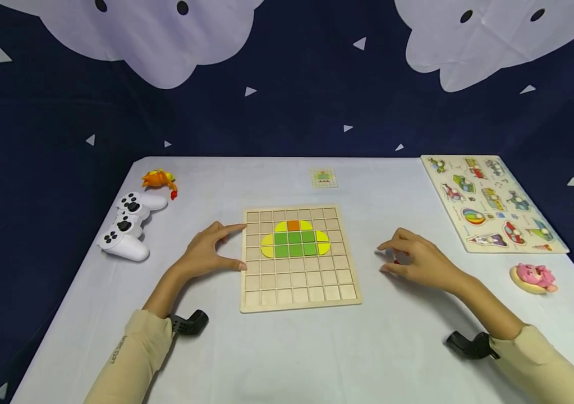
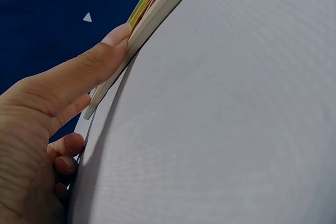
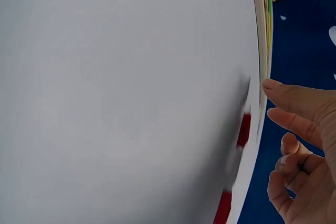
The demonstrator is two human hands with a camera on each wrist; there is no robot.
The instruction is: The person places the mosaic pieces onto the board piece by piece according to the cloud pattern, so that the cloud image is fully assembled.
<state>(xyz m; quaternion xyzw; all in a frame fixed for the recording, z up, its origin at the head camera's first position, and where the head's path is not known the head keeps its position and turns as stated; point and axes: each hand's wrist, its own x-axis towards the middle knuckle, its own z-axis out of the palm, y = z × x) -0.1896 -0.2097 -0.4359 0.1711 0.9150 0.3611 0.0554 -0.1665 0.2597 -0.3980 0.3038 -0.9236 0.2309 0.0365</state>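
A square wooden grid board (image 1: pixel 300 308) lies on the table, with green, yellow and orange pieces in its upper cells. At the board's left edge is my left hand (image 1: pixel 206 249), thumb and index finger spread apart and touching the edge. In the left wrist view, the thumb (image 2: pixel 100 56) rests against the board's side. My right hand (image 1: pixel 425 261) hovers to the right of the board, fingers loosely bent with nothing seen between them. Below it, the right wrist view shows red pieces (image 3: pixel 243 129) on the table; in the head view the hand mostly hides them.
A small pattern card (image 1: pixel 324 178) lies behind the board. At the left are a white game controller (image 1: pixel 132 224) and an orange toy figure (image 1: pixel 159 179). A picture puzzle board (image 1: pixel 494 202) and a pink toy figure (image 1: pixel 534 278) sit at the right.
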